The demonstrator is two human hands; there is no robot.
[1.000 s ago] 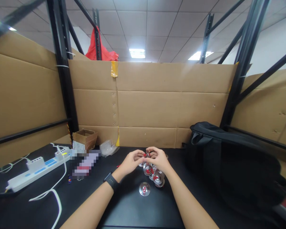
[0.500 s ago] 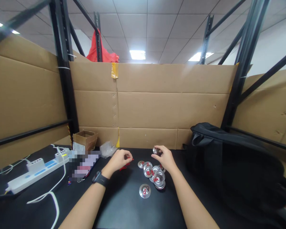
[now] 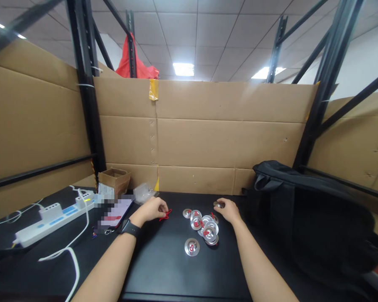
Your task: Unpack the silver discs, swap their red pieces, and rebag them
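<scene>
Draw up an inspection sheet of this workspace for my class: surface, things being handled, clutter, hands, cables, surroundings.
Surface: black tabletop, light reflecting near the front.
Things handled: overlapping domed metal discs with red markings or cord; one separate disc nearer the viewer; red cord.
Clutter: open cardboard box, clear plastic packaging, partly pixelated flat item, black bag at right.
Hands: left hand at the red cord, grip unclear; right hand pinching a metal disc.
Cables: white cable crossing the white power strip and bending across the tabletop.
Surroundings: cardboard panels, black metal frame, red sheet, ceiling light.
</scene>
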